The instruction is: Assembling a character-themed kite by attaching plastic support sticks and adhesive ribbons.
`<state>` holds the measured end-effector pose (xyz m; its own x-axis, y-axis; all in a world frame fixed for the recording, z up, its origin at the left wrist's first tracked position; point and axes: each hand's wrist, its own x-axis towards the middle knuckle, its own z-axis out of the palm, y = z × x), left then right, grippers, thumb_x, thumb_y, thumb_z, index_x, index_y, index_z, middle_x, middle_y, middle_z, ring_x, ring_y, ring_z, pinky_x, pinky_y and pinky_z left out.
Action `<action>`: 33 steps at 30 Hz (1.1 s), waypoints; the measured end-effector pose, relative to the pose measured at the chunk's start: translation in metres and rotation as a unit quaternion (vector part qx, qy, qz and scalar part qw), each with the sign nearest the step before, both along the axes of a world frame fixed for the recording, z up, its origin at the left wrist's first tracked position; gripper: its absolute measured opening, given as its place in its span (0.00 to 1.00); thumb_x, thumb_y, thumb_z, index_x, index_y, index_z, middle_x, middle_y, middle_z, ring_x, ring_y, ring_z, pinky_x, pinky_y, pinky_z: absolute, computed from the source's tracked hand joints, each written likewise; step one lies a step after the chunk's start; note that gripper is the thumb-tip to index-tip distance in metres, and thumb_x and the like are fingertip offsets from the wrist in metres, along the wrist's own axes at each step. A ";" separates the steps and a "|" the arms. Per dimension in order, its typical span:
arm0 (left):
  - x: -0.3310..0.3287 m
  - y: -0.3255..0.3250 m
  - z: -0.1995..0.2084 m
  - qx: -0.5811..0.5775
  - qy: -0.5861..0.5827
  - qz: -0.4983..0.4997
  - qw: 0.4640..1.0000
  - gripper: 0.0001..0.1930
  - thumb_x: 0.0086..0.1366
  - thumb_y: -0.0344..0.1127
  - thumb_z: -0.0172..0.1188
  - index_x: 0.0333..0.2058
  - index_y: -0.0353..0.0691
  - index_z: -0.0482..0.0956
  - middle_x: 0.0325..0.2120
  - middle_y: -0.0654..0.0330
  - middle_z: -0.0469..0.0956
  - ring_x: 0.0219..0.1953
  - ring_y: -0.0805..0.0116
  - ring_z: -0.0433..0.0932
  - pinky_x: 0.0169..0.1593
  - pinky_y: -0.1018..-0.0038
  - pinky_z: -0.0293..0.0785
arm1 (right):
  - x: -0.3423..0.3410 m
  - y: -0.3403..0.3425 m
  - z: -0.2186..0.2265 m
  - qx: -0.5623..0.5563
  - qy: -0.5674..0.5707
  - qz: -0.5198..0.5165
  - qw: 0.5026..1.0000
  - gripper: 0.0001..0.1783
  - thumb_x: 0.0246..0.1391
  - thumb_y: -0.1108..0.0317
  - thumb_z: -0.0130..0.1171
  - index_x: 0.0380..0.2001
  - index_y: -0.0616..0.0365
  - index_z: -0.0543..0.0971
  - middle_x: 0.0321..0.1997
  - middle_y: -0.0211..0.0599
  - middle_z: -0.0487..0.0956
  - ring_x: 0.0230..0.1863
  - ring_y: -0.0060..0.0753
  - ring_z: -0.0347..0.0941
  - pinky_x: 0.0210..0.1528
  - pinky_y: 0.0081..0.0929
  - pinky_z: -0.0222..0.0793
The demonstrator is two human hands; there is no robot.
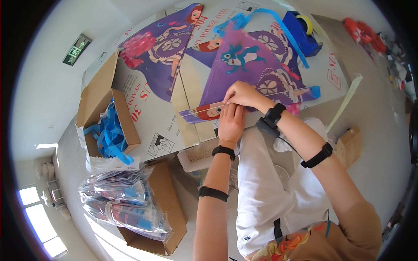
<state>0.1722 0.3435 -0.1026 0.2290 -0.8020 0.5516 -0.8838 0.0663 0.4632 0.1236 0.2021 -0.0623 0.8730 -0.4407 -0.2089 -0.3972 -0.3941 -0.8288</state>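
Free board [154, 117] separates obstructing carton [127, 118] from held sheet [237, 77].

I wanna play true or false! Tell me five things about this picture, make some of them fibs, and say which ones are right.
1. Blue ribbons lie in the open cardboard box on the left. True.
2. The tape dispenser is red. False: the tape dispenser is blue.
3. The left hand and the right hand are both at the purple printed sheet. True.
4. The plastic-wrapped bundles are at the upper right. False: the plastic-wrapped bundles are at the lower left.
5. The person's trousers are black. False: the trousers are white.
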 end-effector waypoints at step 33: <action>-0.002 -0.002 -0.003 -0.001 -0.035 0.012 0.999 0.11 0.57 0.27 0.61 0.41 0.38 0.77 0.32 0.57 0.72 0.37 0.57 0.74 0.42 0.63 0.73 | -0.156 -0.020 0.009 -0.420 -0.068 -0.046 0.904 0.07 0.45 0.79 0.58 0.29 0.54 0.78 0.27 0.31 0.73 0.37 0.37 0.70 0.45 0.33 0.60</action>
